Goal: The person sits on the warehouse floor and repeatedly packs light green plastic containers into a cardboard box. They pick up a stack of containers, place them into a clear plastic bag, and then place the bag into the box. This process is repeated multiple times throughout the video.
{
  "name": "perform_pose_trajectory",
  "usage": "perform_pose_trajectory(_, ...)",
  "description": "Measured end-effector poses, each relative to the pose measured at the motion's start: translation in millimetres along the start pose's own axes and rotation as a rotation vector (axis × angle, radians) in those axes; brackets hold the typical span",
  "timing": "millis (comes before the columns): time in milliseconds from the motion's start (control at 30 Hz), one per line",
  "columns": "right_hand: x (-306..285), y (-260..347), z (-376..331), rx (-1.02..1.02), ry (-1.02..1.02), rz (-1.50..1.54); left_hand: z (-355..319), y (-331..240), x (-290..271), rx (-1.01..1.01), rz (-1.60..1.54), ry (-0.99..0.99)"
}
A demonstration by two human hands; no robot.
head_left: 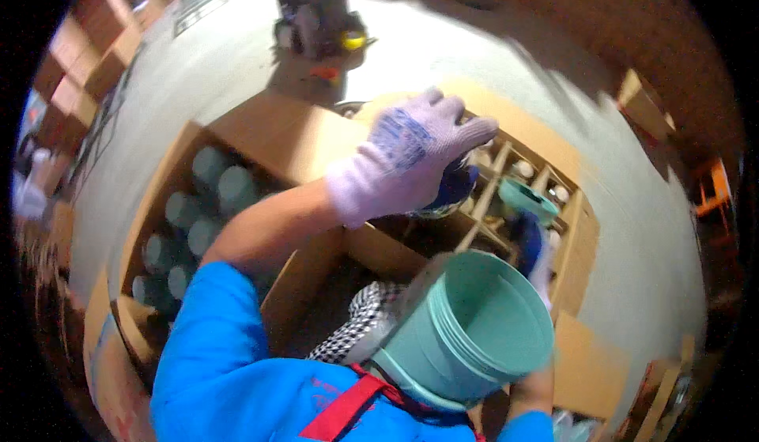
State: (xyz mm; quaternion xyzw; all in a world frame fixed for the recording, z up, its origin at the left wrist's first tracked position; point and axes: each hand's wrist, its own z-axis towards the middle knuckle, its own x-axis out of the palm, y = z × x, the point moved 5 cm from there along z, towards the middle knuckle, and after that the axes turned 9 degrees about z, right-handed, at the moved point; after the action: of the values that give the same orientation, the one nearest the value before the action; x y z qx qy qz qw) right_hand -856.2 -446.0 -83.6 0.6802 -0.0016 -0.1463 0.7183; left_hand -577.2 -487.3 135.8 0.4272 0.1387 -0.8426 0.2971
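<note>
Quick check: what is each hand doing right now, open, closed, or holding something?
Left hand: gloved, curled over a small dark blue object above the divided cardboard box; apparently gripping it.
Right hand: mostly hidden behind the teal plastic tub, apparently holding it.

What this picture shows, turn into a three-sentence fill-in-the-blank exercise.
1. The left hand wears a pale knitted ____.
2. The right hand holds a large open pot whose colour is ____.
3. The cardboard box below the left hand is split into cells by ____.
Missing words: glove; teal; dividers.
</note>
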Motion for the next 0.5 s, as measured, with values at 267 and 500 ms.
perform_pose_trajectory(267, 3, 120, -39, -0.078, 0.143, 1.028, 8, -85, -71, 0.274, -0.033, -0.228)
perform_pose_trajectory(500, 33, 146, -182, -0.222, 0.212, 0.255, -4, -31, -9, -0.163, -1.392, 0.407)
